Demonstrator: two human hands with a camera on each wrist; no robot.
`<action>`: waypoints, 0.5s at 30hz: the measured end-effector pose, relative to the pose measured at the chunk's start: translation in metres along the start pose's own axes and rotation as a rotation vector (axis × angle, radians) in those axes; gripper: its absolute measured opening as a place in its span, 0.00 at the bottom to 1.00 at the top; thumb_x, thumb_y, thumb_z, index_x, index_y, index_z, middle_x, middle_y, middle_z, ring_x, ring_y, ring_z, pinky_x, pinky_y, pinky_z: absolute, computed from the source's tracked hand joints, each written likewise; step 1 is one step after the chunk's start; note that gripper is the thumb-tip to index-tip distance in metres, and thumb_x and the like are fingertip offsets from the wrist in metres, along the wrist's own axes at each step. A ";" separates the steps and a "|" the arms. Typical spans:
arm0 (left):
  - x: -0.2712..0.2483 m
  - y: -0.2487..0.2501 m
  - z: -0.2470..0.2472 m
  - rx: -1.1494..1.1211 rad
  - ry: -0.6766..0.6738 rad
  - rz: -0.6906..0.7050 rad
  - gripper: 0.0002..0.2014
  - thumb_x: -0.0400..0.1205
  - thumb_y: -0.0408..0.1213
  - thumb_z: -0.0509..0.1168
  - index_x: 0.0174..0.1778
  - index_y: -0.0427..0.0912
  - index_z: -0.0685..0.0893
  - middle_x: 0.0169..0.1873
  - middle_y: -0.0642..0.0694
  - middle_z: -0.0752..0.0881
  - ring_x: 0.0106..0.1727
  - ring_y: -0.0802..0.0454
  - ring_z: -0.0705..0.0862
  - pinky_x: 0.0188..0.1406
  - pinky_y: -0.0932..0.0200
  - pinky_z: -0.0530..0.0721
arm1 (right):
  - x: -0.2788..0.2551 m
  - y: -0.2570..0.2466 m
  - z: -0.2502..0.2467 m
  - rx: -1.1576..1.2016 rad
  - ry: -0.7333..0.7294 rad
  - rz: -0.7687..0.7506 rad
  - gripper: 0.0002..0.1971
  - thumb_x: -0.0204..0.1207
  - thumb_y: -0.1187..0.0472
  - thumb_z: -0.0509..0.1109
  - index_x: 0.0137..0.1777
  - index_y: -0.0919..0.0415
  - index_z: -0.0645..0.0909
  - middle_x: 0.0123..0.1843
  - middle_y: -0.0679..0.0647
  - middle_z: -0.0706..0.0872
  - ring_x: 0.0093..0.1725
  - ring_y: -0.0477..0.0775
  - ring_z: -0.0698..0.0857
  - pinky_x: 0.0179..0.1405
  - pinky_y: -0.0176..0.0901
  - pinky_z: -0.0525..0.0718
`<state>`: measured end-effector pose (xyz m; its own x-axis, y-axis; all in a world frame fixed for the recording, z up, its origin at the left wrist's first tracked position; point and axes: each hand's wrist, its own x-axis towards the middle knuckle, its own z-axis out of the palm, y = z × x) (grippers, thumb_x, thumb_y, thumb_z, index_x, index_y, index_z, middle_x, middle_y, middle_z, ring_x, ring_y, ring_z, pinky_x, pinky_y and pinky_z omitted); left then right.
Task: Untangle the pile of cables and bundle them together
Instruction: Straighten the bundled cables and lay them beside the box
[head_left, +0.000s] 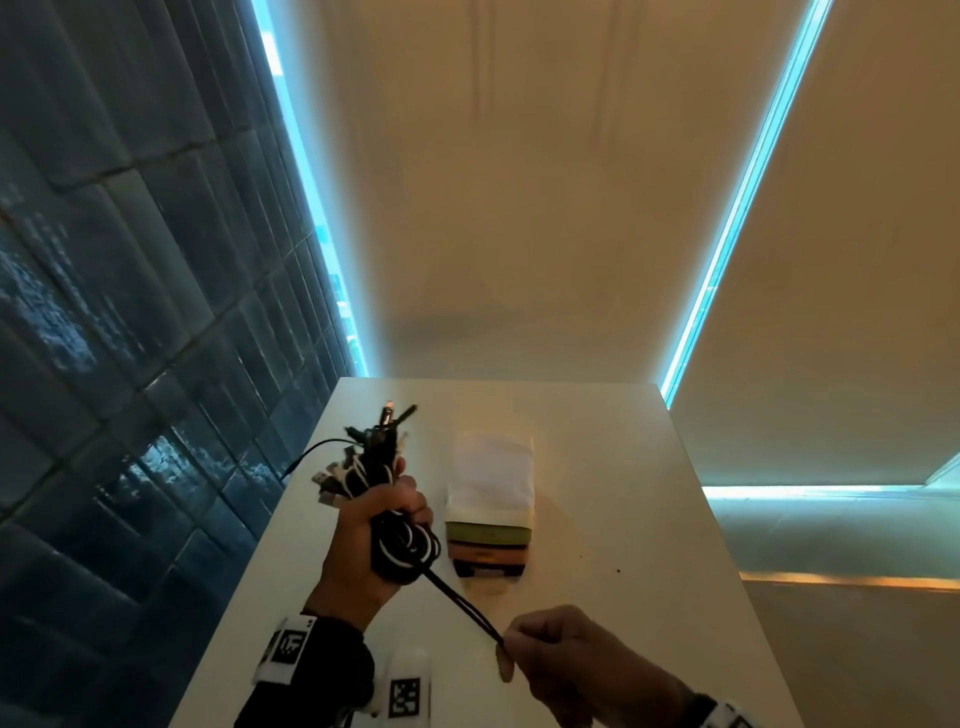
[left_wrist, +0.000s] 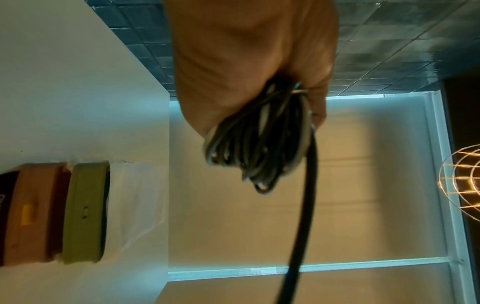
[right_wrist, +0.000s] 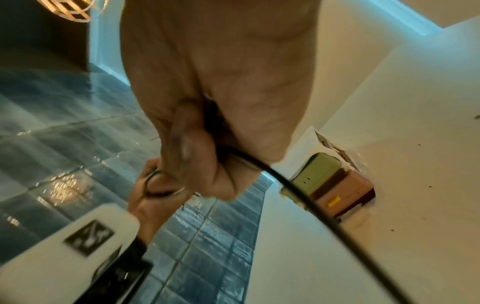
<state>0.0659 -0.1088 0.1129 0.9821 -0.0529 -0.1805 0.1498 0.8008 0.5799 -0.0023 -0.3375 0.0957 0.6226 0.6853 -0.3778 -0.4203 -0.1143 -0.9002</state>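
My left hand (head_left: 382, 525) grips a bundle of black and white cables (head_left: 402, 545) upright above the white table (head_left: 623, 519); their plugs (head_left: 363, 457) stick out above the fist. From the bundle's loops (left_wrist: 259, 148) a black strand (head_left: 462, 603) runs taut down to my right hand (head_left: 550, 654), which pinches it between thumb and fingers. In the right wrist view that strand (right_wrist: 306, 197) passes under the curled right hand (right_wrist: 207, 160), with the left hand (right_wrist: 150, 197) behind it.
A clear plastic bag holding stacked green, brown and dark boxes (head_left: 488, 545) lies on the table just right of the bundle. A dark blue tiled wall (head_left: 130, 364) borders the table's left edge. A white tagged device (head_left: 408, 691) sits near the front edge.
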 end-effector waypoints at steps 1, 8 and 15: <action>-0.005 0.001 0.003 0.002 -0.047 -0.058 0.27 0.54 0.23 0.78 0.47 0.39 0.77 0.27 0.48 0.70 0.25 0.55 0.71 0.26 0.64 0.75 | 0.002 -0.002 -0.006 -0.059 -0.009 0.041 0.14 0.80 0.47 0.68 0.46 0.58 0.85 0.26 0.53 0.67 0.22 0.47 0.65 0.20 0.37 0.64; -0.044 -0.001 0.017 0.376 -0.215 -0.405 0.27 0.51 0.24 0.75 0.48 0.30 0.82 0.31 0.40 0.77 0.28 0.48 0.76 0.29 0.56 0.78 | 0.011 -0.047 -0.062 -0.387 0.434 -0.071 0.18 0.76 0.47 0.73 0.31 0.59 0.82 0.21 0.48 0.68 0.20 0.47 0.61 0.18 0.38 0.60; -0.055 -0.019 0.020 0.496 -0.149 -0.428 0.18 0.54 0.27 0.73 0.40 0.34 0.88 0.38 0.37 0.82 0.36 0.46 0.81 0.39 0.52 0.80 | 0.025 -0.085 -0.066 -0.170 0.226 -0.138 0.14 0.86 0.61 0.61 0.42 0.67 0.81 0.26 0.50 0.62 0.24 0.47 0.55 0.20 0.39 0.54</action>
<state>0.0118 -0.1331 0.1282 0.8247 -0.4147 -0.3846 0.5289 0.3242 0.7843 0.0922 -0.3579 0.1483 0.8048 0.5279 -0.2711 -0.2172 -0.1631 -0.9624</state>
